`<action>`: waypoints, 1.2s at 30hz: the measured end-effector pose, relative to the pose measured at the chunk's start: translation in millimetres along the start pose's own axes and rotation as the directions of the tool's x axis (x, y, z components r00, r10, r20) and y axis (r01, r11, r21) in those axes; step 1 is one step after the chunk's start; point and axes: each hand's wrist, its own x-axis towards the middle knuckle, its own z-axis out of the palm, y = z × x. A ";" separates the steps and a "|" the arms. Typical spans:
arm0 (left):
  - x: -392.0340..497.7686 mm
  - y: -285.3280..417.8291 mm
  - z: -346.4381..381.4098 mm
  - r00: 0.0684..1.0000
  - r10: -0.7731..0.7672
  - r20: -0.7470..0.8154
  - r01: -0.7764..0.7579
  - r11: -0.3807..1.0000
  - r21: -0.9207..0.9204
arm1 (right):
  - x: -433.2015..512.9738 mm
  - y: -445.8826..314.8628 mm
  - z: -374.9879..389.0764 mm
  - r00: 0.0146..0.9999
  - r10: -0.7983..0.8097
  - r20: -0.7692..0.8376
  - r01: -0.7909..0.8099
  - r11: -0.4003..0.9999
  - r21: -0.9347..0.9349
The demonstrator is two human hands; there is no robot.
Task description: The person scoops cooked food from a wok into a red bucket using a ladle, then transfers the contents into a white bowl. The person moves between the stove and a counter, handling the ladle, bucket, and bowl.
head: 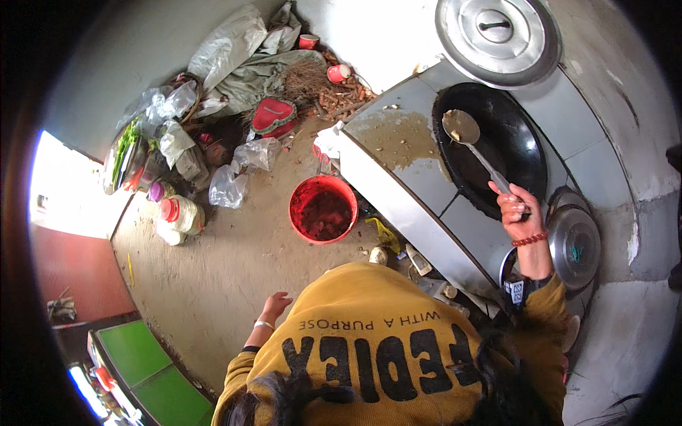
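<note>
My right hand (517, 210), a red bead bracelet at its wrist, grips the handle of a metal ladle (482, 154). The ladle's bowl, with murky brownish liquid in it, is over the left side of a large black wok (511, 133) set into the tiled stove. Beside the wok, brownish liquid with small bits (402, 139) is spread over the tiles. My left hand (277, 304) hangs low at my left side above the floor, fingers loosely bent, holding nothing.
A red bucket (323, 209) with dark contents stands on the floor by the stove edge (405, 205). A metal lid (498, 40) lies beyond the wok, another round lid (574, 247) at right. Plastic bags (229, 183) and a red-lidded jar (184, 214) are at left.
</note>
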 end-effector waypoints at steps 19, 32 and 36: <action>-43.0 -26.9 9.0 0.988 -0.151 -0.035 0.150 0.988 -0.049 | 42.4 131.3 10.1 0.887 0.462 0.013 -0.459 0.883 -0.101; -91.1 -24.5 14.9 0.948 -0.204 -0.245 0.227 0.972 0.068 | 209.4 206.0 -145.4 0.984 -0.097 -0.152 -0.161 -0.095 -0.982; -98.8 -32.7 22.2 0.950 -0.196 -0.242 0.224 0.970 0.090 | 220.4 190.5 -159.2 0.969 -0.176 0.175 0.025 -0.632 -0.775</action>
